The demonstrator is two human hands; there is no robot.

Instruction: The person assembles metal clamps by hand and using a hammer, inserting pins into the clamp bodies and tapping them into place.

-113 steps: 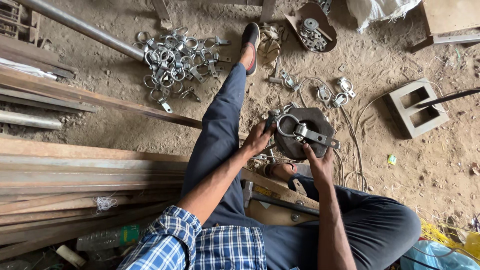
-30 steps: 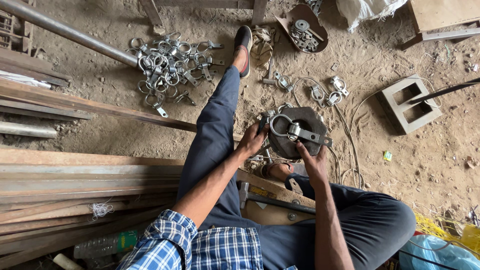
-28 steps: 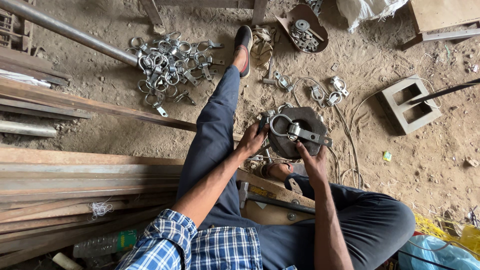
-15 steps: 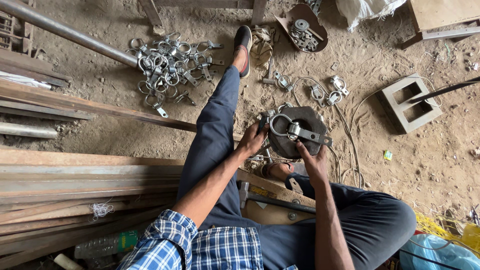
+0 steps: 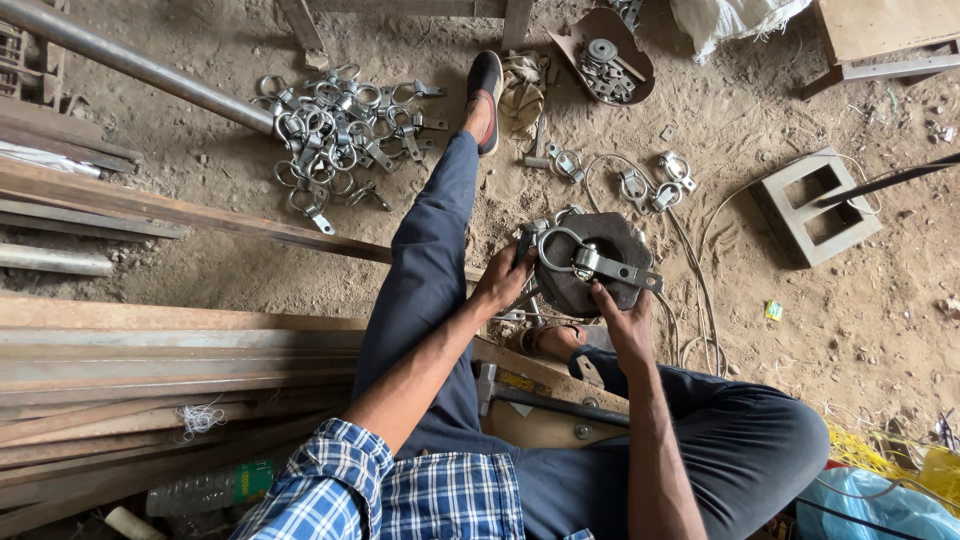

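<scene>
I keep my left hand (image 5: pixel 503 283) pressed on the ring clamp's (image 5: pixel 590 262) left edge atop the dark block (image 5: pixel 570 290), right hand (image 5: pixel 628 325) pinching its near side, steadying both before adjusting.

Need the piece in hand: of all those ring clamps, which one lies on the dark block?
The ring clamp on the dark block, between left hand and right hand; the others lie on dirt.

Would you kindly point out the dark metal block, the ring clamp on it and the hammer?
dark metal block (image 5: pixel 560 290), head view, lower left face.
ring clamp (image 5: pixel 585 262), head view, central bolt.
hammer (image 5: pixel 487 378), head view, head.
</scene>
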